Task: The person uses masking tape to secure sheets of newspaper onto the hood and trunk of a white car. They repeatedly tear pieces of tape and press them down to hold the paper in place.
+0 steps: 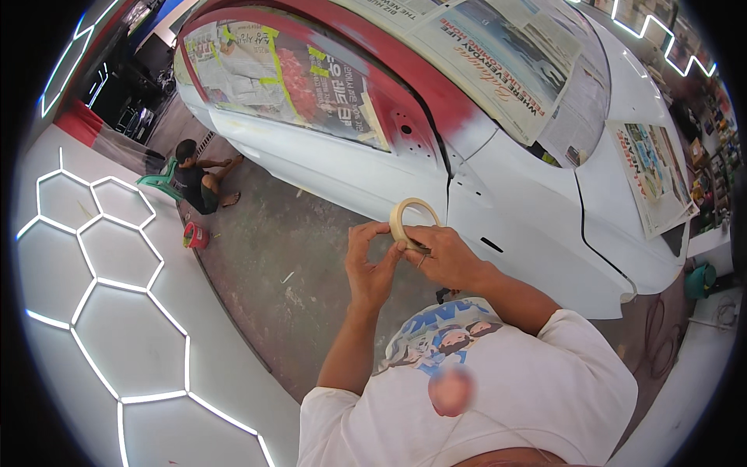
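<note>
In front of my chest, a pale yellow roll of masking tape [398, 221] is held up on edge. My right hand [450, 255] grips its lower right side, fingers closed around the band. From the left, my left hand [369, 263] bends thumb and forefinger into a ring, both tips at the roll's near edge. The two thumbs meet just below it. Beyond the hands stands a white and red car body [513, 204]. Newspaper [311, 82] covers its side window, held with yellow-green tape strips. More newspaper [498, 58] lies over the windshield.
At the left, a person [201, 177] sits low on a green chair [162, 182] facing the car. A red bucket [195, 236] stands close behind them. Lit hexagon panels [132, 327] line the left wall. A hose [657, 331] lies on the floor at the right.
</note>
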A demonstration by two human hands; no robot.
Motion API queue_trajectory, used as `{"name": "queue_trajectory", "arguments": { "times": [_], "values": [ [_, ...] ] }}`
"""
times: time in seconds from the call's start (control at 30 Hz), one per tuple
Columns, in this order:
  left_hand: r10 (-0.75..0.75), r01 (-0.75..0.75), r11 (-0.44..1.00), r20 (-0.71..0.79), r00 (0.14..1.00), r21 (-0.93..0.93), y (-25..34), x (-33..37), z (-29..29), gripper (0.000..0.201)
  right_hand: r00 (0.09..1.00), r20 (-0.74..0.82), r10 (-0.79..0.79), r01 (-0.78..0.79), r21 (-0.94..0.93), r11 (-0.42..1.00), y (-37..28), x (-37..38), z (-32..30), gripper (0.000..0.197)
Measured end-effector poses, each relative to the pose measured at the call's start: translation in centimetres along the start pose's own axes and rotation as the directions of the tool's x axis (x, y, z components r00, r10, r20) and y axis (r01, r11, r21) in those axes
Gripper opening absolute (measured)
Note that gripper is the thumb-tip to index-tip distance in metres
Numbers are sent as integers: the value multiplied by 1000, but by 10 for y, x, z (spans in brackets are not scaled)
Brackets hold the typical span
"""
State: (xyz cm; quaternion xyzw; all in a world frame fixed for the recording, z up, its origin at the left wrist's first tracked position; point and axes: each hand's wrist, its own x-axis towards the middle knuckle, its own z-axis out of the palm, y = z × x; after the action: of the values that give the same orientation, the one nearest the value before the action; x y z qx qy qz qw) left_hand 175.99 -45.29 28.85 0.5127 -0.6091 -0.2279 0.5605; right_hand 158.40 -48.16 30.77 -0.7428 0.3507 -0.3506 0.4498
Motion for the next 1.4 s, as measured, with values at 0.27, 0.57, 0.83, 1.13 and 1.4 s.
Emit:
{"name": "queue_trajectory", "arguments": {
  "times": [0.27,0.57,0.83,1.13,1.4],
  "values": [
    [87,-109,974,115,990,201,7,-6,-18,27,994,-24,-108,106,-56,993,-4,-4,8,21],
    [111,-144,961,149,983,235,2,-12,-22,25,997,8,-71,71,-89,994,-8,-9,11,20],
    [92,-97,988,48,995,122,4,-15,-17,26,994,-24,-111,107,-121,987,-12,-11,11,21],
    [161,-176,975,114,980,138,-8,-12,-23,23,997,-28,-66,62,-126,990,-19,-12,11,22],
    [480,-628,652,410,775,424,-11,9,-47,29,1000,27,2,5,-258,966,-13,-17,17,22]
  ]
}}
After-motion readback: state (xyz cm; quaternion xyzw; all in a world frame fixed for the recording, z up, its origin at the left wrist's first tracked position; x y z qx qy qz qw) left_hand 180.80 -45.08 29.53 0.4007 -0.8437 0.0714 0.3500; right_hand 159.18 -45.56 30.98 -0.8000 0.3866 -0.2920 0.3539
